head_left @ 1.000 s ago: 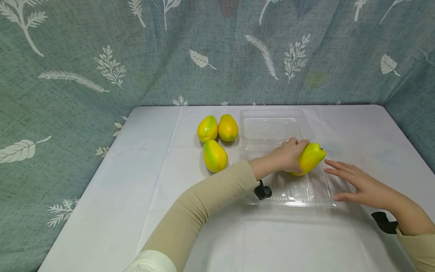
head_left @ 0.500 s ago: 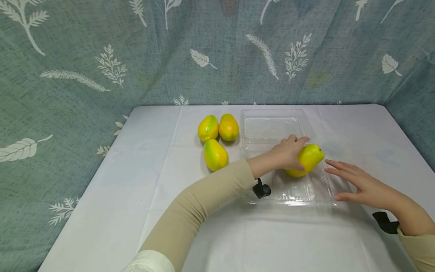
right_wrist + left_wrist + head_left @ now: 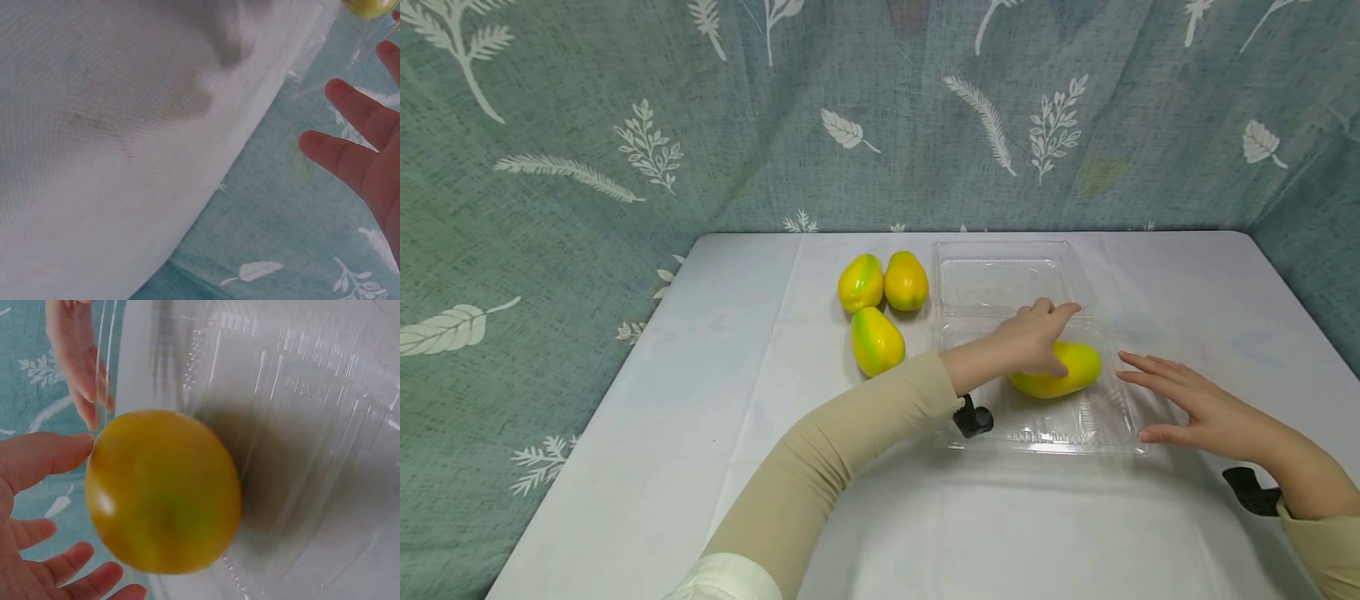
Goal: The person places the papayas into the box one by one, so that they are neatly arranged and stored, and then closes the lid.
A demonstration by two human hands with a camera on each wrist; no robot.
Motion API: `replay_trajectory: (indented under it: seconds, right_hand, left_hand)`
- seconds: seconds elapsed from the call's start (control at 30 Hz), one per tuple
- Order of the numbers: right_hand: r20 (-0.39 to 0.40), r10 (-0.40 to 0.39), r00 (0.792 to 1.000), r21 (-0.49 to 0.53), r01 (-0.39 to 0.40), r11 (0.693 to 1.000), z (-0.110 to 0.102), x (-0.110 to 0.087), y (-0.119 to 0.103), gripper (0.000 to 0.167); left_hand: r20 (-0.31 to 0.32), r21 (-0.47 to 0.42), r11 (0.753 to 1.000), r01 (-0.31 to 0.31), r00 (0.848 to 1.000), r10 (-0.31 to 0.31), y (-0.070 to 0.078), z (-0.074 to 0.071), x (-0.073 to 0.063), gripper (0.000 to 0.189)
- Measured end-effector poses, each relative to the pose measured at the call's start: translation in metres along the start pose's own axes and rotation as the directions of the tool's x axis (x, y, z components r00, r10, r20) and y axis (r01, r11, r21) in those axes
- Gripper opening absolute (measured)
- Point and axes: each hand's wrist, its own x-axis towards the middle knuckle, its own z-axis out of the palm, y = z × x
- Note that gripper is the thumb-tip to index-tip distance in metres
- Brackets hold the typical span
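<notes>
A yellow-green papaya (image 3: pixel 1071 372) lies on its side over the near half of an opened clear plastic clamshell box (image 3: pixel 1060 437). My left hand (image 3: pixel 1033 340) is over it with spread fingers. In the left wrist view, the thumb tip is right at the papaya (image 3: pixel 164 494), while the other fingers (image 3: pixel 69 562) stand apart from it. My right hand (image 3: pixel 1202 408) is held just right of the box, empty, fingers stretched toward it. The right wrist view shows its fingers (image 3: pixel 350 162) spread, near the box's edge.
Three more papayas stand grouped left of the box: one at back left (image 3: pixel 861 283), one at back right (image 3: pixel 907 282), one in front (image 3: pixel 877 342). The box's lid (image 3: pixel 1000 279) lies folded back behind. A leaf-patterned curtain (image 3: pixel 880 125) borders the white-covered table (image 3: pixel 700 375).
The papaya has come down and left, from tilted up in my left hand's grip to lying flatter in the box. The left hand's fingers have loosened. My right hand has stayed in place.
</notes>
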Motion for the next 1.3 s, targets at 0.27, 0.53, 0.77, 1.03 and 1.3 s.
replay_trajectory:
  seconds: [0.27, 0.53, 0.77, 1.03, 1.3]
  right_hand:
    - [0.015, 0.022, 1.0, 0.026, -0.022, 0.999, 0.001, 0.001, 0.0, 0.071]
    - [0.018, 0.031, 0.999, 0.026, -0.032, 0.999, 0.002, 0.002, 0.0, 0.071]
    - [0.007, -0.008, 1.0, -0.02, 0.008, 1.0, 0.002, 0.0, 0.001, 0.073]
    - [0.003, -0.004, 1.0, -0.037, 0.004, 0.999, 0.003, -0.002, 0.002, 0.074]
    - [-0.021, -0.067, 0.998, -0.087, 0.065, 0.994, 0.004, 0.0, 0.003, 0.078]
  left_hand:
    - [-0.027, 0.017, 1.0, -0.012, 1.0, 0.012, -0.009, -0.011, -0.01, 0.085]
    - [-0.075, -0.025, 0.999, -0.031, 0.997, 0.029, -0.033, -0.03, -0.024, 0.085]
    - [-0.107, -0.065, 0.998, -0.026, 0.994, 0.019, -0.055, -0.046, -0.043, 0.083]
    - [-0.149, -0.123, 0.992, -0.007, 0.989, -0.011, -0.081, -0.058, -0.062, 0.082]
    - [-0.194, -0.279, 0.955, 0.106, 0.967, -0.164, -0.119, -0.054, -0.085, 0.077]
